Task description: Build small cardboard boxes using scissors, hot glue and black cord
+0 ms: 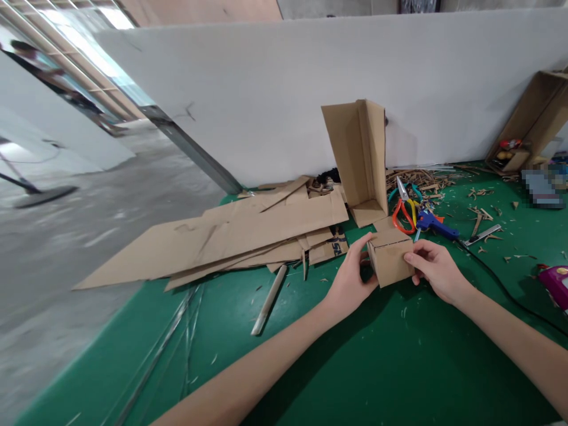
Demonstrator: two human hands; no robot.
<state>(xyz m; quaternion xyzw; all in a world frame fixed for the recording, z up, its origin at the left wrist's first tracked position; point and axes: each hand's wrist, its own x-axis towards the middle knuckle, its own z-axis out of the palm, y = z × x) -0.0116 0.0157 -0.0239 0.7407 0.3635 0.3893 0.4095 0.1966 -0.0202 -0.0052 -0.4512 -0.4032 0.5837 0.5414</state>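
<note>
1. The left side of the small cardboard box (390,260) is covered by the left hand (350,278). A pixelated patch (544,188) at the right cannot be read, and a pink object (557,284) is cut off by the frame edge.
2. The box, on or just over the green table (355,367) before an upright folded cardboard piece (359,154), is clasped from both sides. The left fingers are curled round its left edge, and the right hand (437,269) is pinched on its right face.
3. Plain brown board with sharp creases is seen, and flat sheets (231,236) are stacked leftward.
</note>
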